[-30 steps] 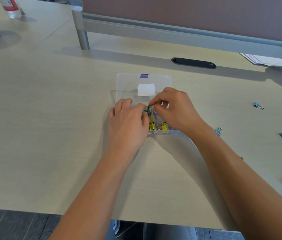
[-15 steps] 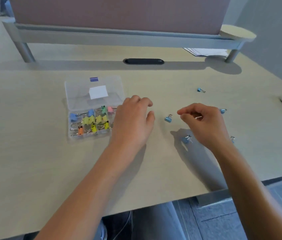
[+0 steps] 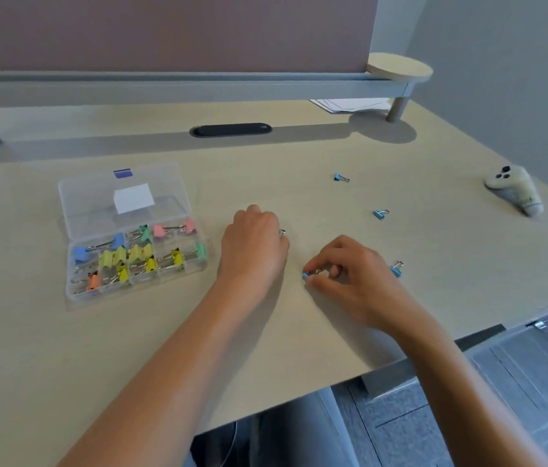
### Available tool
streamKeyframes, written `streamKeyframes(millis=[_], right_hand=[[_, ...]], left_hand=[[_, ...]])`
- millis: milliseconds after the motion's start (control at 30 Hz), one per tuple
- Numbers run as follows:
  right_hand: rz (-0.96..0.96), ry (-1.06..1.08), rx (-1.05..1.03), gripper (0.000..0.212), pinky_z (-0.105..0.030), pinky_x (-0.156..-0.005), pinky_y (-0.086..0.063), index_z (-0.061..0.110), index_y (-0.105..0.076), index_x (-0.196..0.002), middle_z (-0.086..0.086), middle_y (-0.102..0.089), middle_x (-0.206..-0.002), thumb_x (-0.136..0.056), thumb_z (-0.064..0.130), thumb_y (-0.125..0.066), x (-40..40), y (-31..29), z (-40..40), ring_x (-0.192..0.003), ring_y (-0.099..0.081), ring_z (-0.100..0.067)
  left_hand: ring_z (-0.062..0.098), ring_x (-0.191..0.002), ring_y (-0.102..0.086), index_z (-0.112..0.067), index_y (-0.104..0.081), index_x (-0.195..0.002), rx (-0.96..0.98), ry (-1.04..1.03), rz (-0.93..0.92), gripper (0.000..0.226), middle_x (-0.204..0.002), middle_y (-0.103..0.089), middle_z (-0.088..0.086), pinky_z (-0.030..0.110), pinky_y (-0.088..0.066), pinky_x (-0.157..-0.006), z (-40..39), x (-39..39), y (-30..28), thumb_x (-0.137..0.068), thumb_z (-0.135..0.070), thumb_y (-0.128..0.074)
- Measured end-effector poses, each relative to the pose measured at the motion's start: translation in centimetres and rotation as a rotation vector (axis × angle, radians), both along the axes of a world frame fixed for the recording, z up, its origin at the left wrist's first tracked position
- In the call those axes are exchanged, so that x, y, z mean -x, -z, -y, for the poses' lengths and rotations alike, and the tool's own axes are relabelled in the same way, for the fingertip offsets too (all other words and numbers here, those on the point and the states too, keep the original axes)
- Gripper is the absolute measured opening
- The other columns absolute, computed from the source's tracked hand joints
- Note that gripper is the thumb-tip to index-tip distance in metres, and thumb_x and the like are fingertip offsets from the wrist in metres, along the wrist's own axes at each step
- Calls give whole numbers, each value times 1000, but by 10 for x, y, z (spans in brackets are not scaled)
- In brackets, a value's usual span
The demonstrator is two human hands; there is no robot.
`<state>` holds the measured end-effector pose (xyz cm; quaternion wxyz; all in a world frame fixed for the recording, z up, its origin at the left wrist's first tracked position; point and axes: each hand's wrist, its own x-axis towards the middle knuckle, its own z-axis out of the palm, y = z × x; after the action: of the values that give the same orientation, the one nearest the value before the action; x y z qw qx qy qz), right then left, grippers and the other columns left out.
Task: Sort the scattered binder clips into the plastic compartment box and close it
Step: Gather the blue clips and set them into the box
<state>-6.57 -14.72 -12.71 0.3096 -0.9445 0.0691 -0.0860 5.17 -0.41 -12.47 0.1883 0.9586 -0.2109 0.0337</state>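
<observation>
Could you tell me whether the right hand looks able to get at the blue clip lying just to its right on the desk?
Probably yes: that blue clip lies in the open beside the right hand, nothing between them. But its fingers already pinch another blue clip.

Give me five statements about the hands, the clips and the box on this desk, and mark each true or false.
1. The compartment box is closed. False: its clear lid stands open.
2. The right hand pinches a blue binder clip. True.
3. Loose blue clips, such as the far blue clip, lie on the desk right of the hands. True.
4. The left hand rests inside the box. False: it is on the desk to the box's right, over a clip whose wire loop shows.
5. The box holds only blue clips. False: yellow, green, pink and orange clips are there too.
</observation>
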Motion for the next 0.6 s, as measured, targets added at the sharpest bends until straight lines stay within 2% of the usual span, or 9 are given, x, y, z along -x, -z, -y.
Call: streamKeyframes(millis=[100, 200, 333, 400, 500, 533, 600], right_hand=[[1, -1, -64, 12, -33, -70, -51, 30, -70, -83, 10, -61, -85, -80, 24, -80, 2, -2, 4, -72, -56, -9], [4, 41, -203, 16, -25, -61, -46, 29, -68, -84, 10, -63, -69, -84, 16, -77, 8, -4, 6, -58, -50, -5], [135, 205, -472, 14, -19, -62, -52, 23, -75, -104, 10, -68, -78, -97, 13, -68, 25, -12, 23, -65, -59, -11], [215, 326, -664, 16, -22, -62, -53, 13, -75, -102, 4, -65, -74, -100, 7, -61, 34, -16, 40, -65, -59, -13], [243, 503, -1109, 21, -26, -59, -55, 3, -72, -94, -8, -65, -78, -99, -1, -53, 41, -21, 64, -65, -60, -18], [232, 534, -1168, 22, -26, -56, -53, 3, -73, -92, -9, -65, -79, -98, 0, -52, 43, -21, 73, -64, -59, -17], [176, 562, -1071, 26, -26, -53, -45, 7, -77, -90, -6, -61, -79, -95, 3, -52, 46, -17, 89, -63, -52, -14]], left_hand=[[31, -103, -52, -10, -63, -94, 13, 4, -3, 12, -104, -56, 9, 40, -44, -73, 9, -3, 4, -91, -13, -52], [31, -101, -54, -11, -64, -95, 41, 16, 8, 13, -103, -57, 8, 42, -48, -75, 16, -4, 5, -91, -14, -52], [26, -98, -57, -15, -66, -102, 177, 102, -34, 17, -103, -57, 3, 40, -50, -77, 30, 6, 2, -89, -20, -56], [22, -98, -58, -17, -67, -103, 211, 162, -67, 18, -102, -57, 0, 39, -50, -79, 39, 17, -1, -89, -22, -58], [18, -99, -59, -18, -68, -104, 221, 222, -134, 19, -103, -59, -2, 36, -49, -81, 50, 40, -3, -90, -26, -59], [18, -100, -60, -19, -68, -107, 224, 243, -151, 20, -103, -60, -3, 36, -49, -82, 53, 50, -2, -91, -27, -59], [18, -99, -60, -20, -67, -114, 246, 288, -168, 24, -104, -61, -4, 37, -50, -84, 61, 71, -2, -93, -29, -60]])
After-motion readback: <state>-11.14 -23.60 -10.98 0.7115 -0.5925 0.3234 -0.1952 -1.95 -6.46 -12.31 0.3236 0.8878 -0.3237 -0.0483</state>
